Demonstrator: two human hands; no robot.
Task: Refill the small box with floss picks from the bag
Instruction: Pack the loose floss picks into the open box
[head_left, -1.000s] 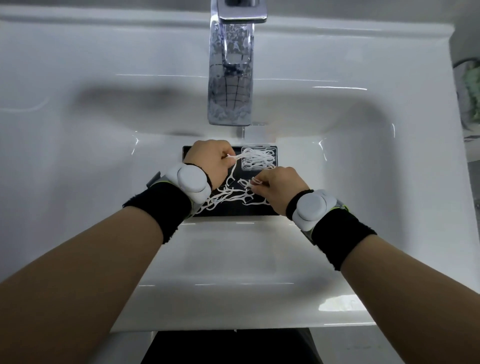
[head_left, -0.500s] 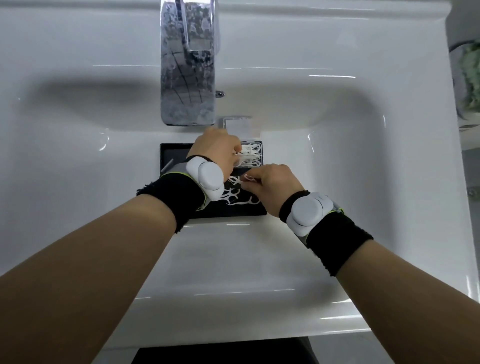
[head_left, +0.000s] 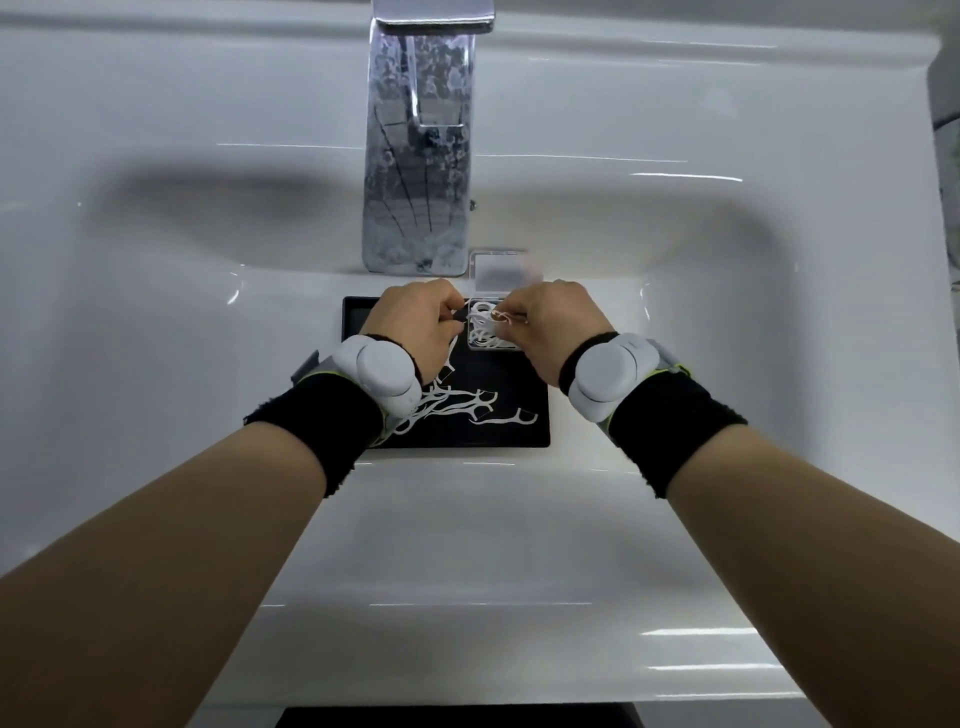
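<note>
Midway through the refill, by the look of it. Small clear plastic box (head_left: 491, 332) at centre frame, lid up, sitting on the upper right corner of the flat black rectangular tray (head_left: 511, 415), already holding a tangle of picks. Right hand (head_left: 556, 325) pinching one white floss pick (head_left: 501, 318) just over the box; left hand (head_left: 415, 325) curled, apparently pinching another. Loose white floss picks (head_left: 457, 408) waiting lower on the tray. No bag in sight
</note>
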